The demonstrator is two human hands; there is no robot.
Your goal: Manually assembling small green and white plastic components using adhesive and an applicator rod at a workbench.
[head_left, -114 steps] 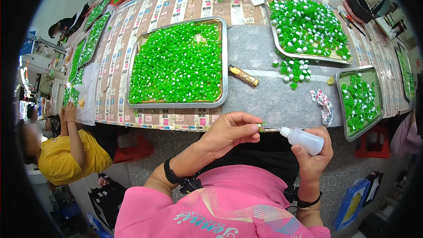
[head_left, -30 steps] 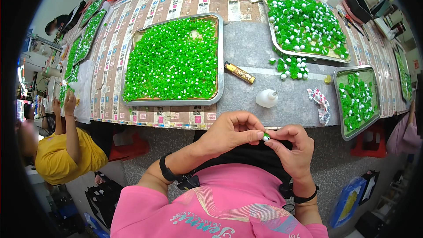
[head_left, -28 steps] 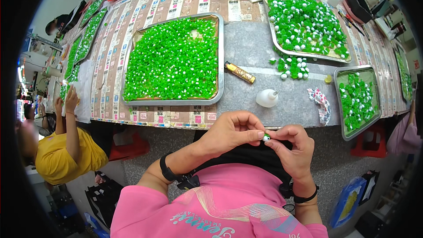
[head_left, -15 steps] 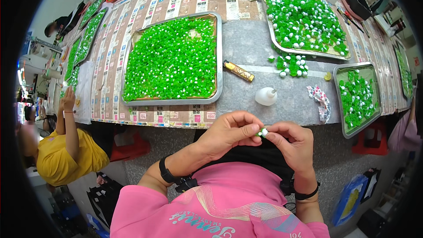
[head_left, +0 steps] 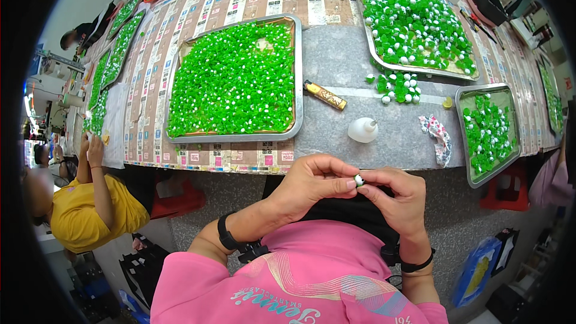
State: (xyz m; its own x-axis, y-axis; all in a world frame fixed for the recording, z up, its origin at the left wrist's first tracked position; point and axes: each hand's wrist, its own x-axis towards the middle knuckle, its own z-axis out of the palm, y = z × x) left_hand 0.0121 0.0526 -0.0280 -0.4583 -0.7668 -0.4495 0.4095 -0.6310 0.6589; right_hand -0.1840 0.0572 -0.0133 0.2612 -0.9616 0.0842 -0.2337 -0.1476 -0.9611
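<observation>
Between the fingertips of both hands, just off the table's near edge, is a small white ball with black spots and a bit of green point(head_left: 359, 180). My left hand point(head_left: 318, 181) pinches it from one side with thumb and forefinger. From the other side my right hand point(head_left: 397, 195) grips it in the same way. On the grey mat beyond them stands a white squeeze bottle point(head_left: 362, 130) with a thin tip. A loose pile of green pieces with white balls point(head_left: 397, 88) lies farther off, beside a yellow-and-dark tube-like item point(head_left: 324, 96).
A large tray of green and white pieces point(head_left: 298, 78) stands left of the mat. Another filled tray point(head_left: 375, 54) is at the far right, with a smaller tray point(head_left: 489, 177) nearer. A floral cloth point(head_left: 441, 141) lies by it. At left sits a co-worker in yellow point(head_left: 90, 210).
The small piece has turned between my fingers, so black spots now show on the white ball and less green is visible. My hands have barely shifted. The co-worker's hands have come down.
</observation>
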